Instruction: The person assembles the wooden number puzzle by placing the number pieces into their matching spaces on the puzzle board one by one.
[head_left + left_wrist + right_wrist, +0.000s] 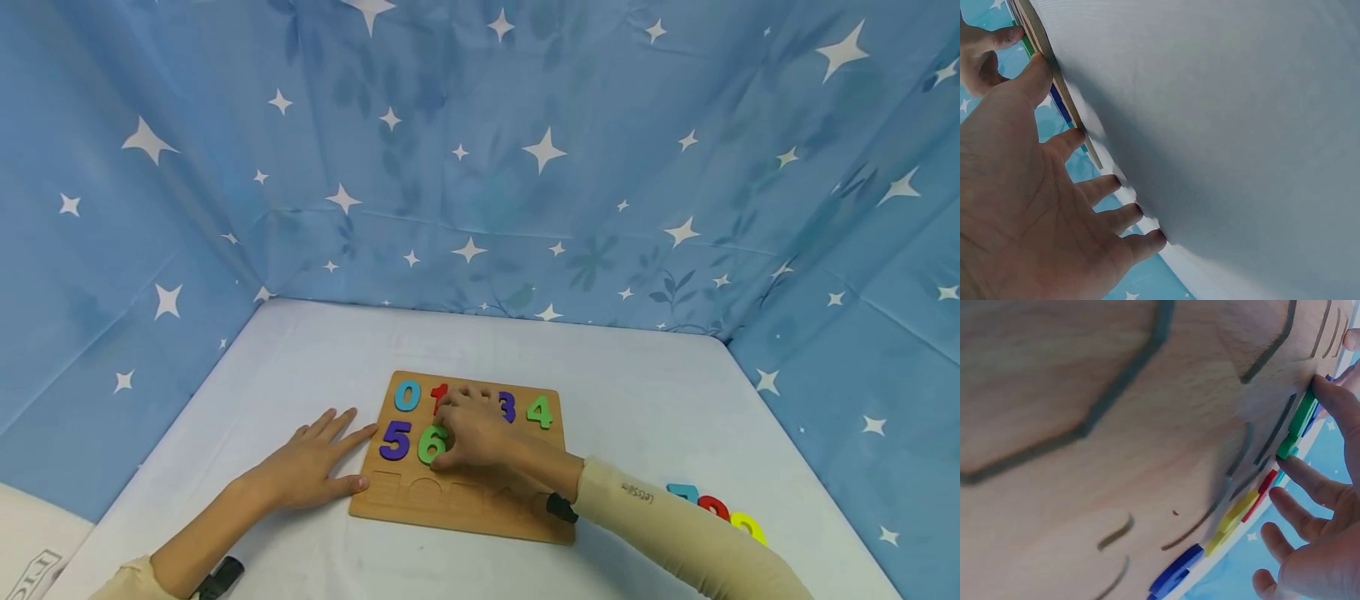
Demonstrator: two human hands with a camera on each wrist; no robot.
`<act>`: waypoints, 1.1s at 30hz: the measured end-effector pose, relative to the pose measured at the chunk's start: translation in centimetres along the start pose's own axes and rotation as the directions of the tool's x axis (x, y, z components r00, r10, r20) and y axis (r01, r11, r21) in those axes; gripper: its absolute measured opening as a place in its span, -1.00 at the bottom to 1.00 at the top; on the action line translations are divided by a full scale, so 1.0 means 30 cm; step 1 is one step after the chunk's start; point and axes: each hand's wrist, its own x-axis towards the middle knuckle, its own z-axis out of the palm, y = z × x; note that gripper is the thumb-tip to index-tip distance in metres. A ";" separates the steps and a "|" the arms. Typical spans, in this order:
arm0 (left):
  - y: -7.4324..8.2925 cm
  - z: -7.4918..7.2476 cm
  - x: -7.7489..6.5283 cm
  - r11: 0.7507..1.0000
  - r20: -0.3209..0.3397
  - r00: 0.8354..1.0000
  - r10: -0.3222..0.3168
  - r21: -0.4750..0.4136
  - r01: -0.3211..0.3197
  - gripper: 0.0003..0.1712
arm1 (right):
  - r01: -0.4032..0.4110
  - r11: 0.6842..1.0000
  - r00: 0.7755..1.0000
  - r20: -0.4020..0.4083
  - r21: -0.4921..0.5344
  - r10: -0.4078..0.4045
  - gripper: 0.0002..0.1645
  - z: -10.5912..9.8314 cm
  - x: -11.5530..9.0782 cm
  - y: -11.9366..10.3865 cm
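Observation:
A wooden number board (405, 512) lies on the white table. My right hand (480, 433) is over it, pinching the green number 6 (426, 452) between thumb and index finger. In the right wrist view the thumb sits at one end of this green 6 (1298, 425) and the index fingertip at the other. The remaining fingers spread above the top row, covering a yellow piece (1232, 522) in the head view. My left hand (303, 467) rests flat at the board's left side, thumb on its edge, fingers spread. Beside the 6 sits a purple 5 (395, 440).
The top row holds a blue 0 (407, 396), a red 1 (438, 395), a purple 3 (507, 406) and a green 4 (540, 412). Bare recesses (425, 492) line the board's front. Blue (682, 492), red (714, 506) and yellow (748, 527) pieces lie right, partly behind my right sleeve.

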 end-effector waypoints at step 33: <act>0.001 -0.018 -0.005 1.000 0.001 1.000 0.017 -0.011 -0.017 -0.06 | -0.187 0.982 0.966 -0.180 0.015 0.187 -0.16 -0.267 -0.246 0.240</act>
